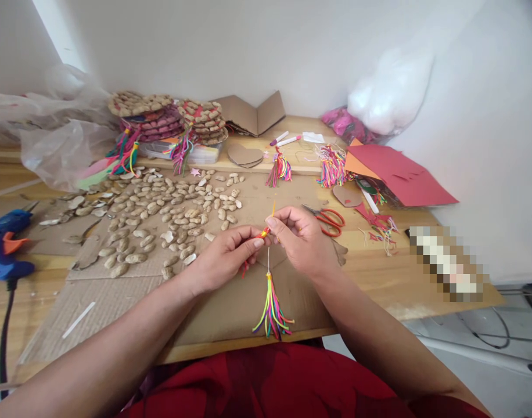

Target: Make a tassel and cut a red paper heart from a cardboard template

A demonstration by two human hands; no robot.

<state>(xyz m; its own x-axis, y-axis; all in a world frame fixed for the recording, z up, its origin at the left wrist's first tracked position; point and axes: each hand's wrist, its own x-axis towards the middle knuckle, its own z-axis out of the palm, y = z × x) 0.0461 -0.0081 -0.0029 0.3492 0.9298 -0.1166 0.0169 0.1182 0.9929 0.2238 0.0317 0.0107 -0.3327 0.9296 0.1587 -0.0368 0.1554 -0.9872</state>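
Note:
Between both hands is a small red and yellow knotted cord [265, 233], above the cardboard near the table's front edge. My left hand [237, 248] is closed, its thumb and forefinger pinching the left side of the knot. With thumb and forefinger, my right hand [298, 235] pinches the knot's right side, and a thin orange-yellow end sticks up past the fingertips. A short red end shows under my left fingers. Below the hands, a multicoloured tassel [272, 310] hangs or lies on a pale string; its upper end is hidden by my fingers.
Loose peanuts [179, 215] spread across the cardboard [222, 319] to the left. A blue glue gun [7, 247] lies at far left. Red-handled scissors [331, 222] sit beyond my right hand. Behind are stacked peanut-covered pieces [202, 122], bundled tassels [333, 165] and red sheets [412, 174].

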